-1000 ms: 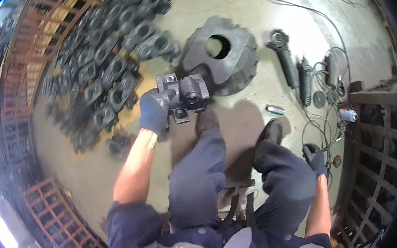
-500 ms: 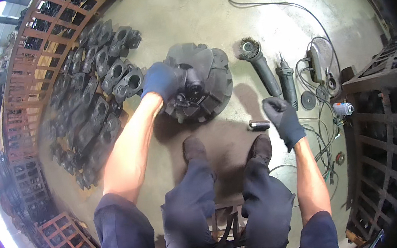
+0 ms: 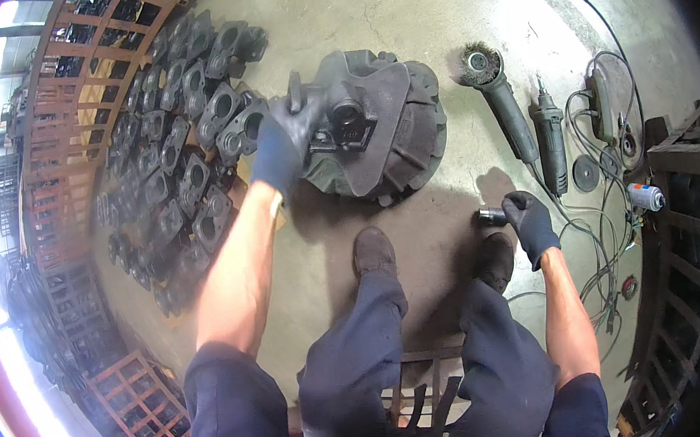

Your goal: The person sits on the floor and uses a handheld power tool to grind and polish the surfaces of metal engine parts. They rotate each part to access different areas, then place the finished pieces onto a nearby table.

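Note:
My left hand (image 3: pixel 284 143), in a dark glove, grips a small dark cast metal part (image 3: pixel 331 122) and holds it on top of a big round dark casting (image 3: pixel 406 140) that lies on the concrete floor. My right hand (image 3: pixel 529 221), also gloved, is low by my right shoe, with its fingers around a small silver cylinder (image 3: pixel 491 216) on the floor. Both my legs in dark trousers reach toward the casting.
Many similar dark cast parts (image 3: pixel 182 159) lie in rows on the left, beside wire crates (image 3: pixel 56 104). An angle grinder with a wire brush (image 3: pixel 495 96), a second grinder (image 3: pixel 550 142), discs, cables (image 3: pixel 612 276) and a spray can (image 3: pixel 645 198) lie on the right, near a metal rack (image 3: pixel 690 208).
My left hand brought the small cast part from in front of my knees onto the big casting. My right hand swung forward and came down onto the silver cylinder.

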`<state>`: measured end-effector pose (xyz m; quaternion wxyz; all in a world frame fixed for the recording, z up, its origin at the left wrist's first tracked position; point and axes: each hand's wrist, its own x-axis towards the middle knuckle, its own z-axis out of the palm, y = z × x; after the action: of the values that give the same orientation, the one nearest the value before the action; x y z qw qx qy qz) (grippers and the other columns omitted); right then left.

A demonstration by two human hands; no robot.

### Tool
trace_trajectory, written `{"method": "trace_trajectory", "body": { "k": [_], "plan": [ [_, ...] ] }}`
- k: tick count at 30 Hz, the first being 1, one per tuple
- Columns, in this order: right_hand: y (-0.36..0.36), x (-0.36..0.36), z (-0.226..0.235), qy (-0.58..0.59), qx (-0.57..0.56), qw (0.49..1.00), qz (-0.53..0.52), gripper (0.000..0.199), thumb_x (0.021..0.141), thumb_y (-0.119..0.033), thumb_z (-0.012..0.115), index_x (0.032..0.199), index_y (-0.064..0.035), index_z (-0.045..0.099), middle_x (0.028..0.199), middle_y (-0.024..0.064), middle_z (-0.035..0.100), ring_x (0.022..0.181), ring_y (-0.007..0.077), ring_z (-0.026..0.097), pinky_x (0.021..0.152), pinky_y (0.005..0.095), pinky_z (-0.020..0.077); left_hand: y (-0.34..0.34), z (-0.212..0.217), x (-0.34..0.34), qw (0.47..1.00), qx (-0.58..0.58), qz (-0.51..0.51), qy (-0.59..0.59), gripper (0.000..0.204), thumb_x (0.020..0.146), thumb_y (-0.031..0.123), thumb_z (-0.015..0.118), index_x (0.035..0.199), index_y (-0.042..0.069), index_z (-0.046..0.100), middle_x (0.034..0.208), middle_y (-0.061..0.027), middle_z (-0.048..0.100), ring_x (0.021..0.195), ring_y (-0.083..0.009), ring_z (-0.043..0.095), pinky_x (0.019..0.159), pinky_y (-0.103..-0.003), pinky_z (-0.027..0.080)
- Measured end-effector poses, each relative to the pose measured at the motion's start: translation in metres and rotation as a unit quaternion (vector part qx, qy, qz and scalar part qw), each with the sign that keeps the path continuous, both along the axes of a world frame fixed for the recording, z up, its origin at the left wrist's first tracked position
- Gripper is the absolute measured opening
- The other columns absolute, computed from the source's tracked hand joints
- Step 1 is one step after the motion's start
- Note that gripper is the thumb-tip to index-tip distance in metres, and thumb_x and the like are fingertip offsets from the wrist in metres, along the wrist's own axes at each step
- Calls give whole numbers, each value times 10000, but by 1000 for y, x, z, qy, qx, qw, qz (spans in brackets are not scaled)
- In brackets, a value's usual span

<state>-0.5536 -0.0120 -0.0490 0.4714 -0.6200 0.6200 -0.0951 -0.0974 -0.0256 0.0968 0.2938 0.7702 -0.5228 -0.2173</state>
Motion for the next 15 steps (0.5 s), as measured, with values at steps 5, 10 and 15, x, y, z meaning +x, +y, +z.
{"method": "trace_trajectory", "body": {
  "k": [5, 10, 15],
  "plan": [
    [-25, 43, 26, -49, -9, 999, 9, 392, 928, -319, 643, 1135, 11, 695, 1067, 207, 731, 1027, 325, 704, 902, 363, 530, 14, -4, -3, 991, -19, 111, -68, 400, 933, 294, 721, 1080, -76, 679, 883, -150, 726, 757, -187, 652, 726, -349, 518],
    [-35, 24, 33, -6, -48, 999, 2, 391, 930, -310, 635, 1146, 10, 701, 1075, 214, 731, 1022, 298, 713, 898, 359, 532, -13, 39, 13, 862, -64, -255, -433, 331, 854, 121, 731, 1184, 109, 710, 841, -141, 712, 690, -233, 670, 669, -353, 533],
    [-50, 8, 15, 99, -114, 988, -32, 439, 874, -317, 679, 1186, -8, 684, 1103, 225, 704, 1020, 364, 687, 900, 409, 530, -50, 55, 2, 963, 216, -127, 94, 187, 951, 146, 617, 1059, 91, 760, 914, -118, 730, 775, -136, 659, 731, -284, 516]
  ]
}}
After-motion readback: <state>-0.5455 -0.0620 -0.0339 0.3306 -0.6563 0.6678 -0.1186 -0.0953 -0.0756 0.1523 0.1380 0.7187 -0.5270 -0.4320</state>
